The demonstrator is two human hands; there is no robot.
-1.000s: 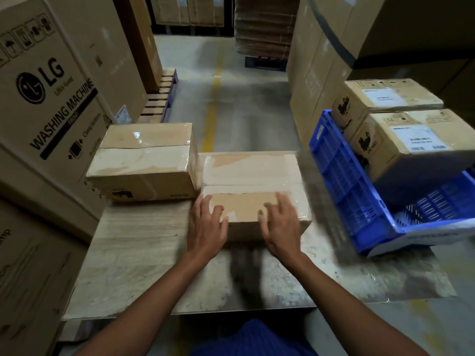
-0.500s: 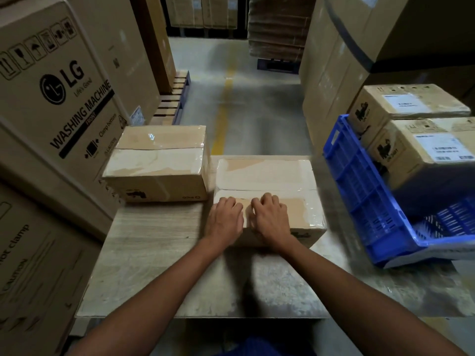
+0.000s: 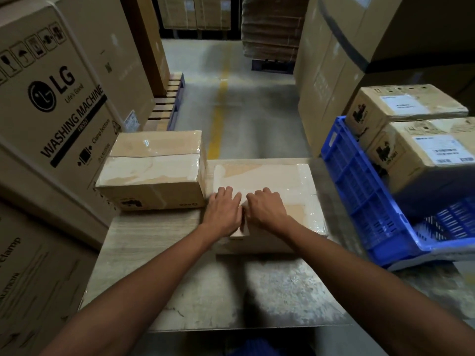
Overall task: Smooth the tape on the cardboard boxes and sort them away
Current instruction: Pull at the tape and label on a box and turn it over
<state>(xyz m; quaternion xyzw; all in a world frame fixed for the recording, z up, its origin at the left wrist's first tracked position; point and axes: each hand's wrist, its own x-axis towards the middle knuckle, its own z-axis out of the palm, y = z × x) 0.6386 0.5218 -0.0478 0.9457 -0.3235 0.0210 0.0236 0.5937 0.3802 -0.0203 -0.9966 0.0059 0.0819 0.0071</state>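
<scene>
Far left: a tall carton point(image 3: 64, 98) printed "LG", "Life's Good", "WASHING MACHINE", "FRONT" and "Clamp bottom", with handling symbols along its top edge. Below it, a lower carton point(image 3: 30, 278) reading "clamp" and "CAUTION". Next, on the table point(image 3: 257, 291), a taped box point(image 3: 151, 173), its small front print too blurred to read. Just beside it, at the table's middle, a flatter taped box point(image 3: 282, 176). On its shiny tape, the left hand point(image 3: 225, 209), fingers laid fairly flat, pressing down. Close beside, the right hand point(image 3: 266, 209), fingers bent at the knuckles, tips on the tape; cannot tell whether pinching anything. At right, a tilted blue crate point(image 3: 359, 201), with a far labelled box point(image 3: 406, 106) and a near labelled box point(image 3: 437, 155) at its far side, white barcode labels illegible.
</scene>
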